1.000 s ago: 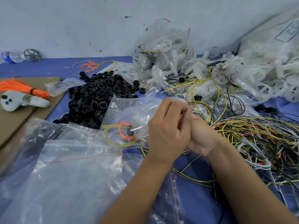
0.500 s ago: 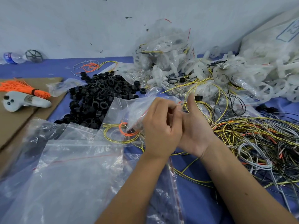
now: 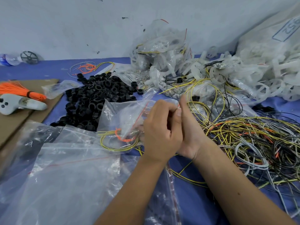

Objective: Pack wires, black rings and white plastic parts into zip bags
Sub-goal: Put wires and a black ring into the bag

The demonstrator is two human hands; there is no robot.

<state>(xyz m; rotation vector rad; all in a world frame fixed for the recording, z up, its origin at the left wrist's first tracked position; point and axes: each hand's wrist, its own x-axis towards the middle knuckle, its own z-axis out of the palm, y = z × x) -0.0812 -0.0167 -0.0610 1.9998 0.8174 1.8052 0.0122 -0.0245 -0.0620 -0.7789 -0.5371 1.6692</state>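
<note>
Blue table (image 3: 48, 70): both hands pinch zip bag (image 3: 123, 116).

Light: even, soft, fairly bright.
Shadows: faint, soft.
Glare: pale sheen on clear zip bags (image 3: 78, 168), near left.
Sharpness: slightly soft overall.
Distortion: wide-angle bending at far left and right edges.

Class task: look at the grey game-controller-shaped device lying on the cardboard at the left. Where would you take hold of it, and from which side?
Grip the grey controller by its narrow handle, the end pointing right toward the black rings. Come from above: it lies flat on the cardboard, the orange wire bundle sits close behind it, and its wider left end carries buttons.
</note>
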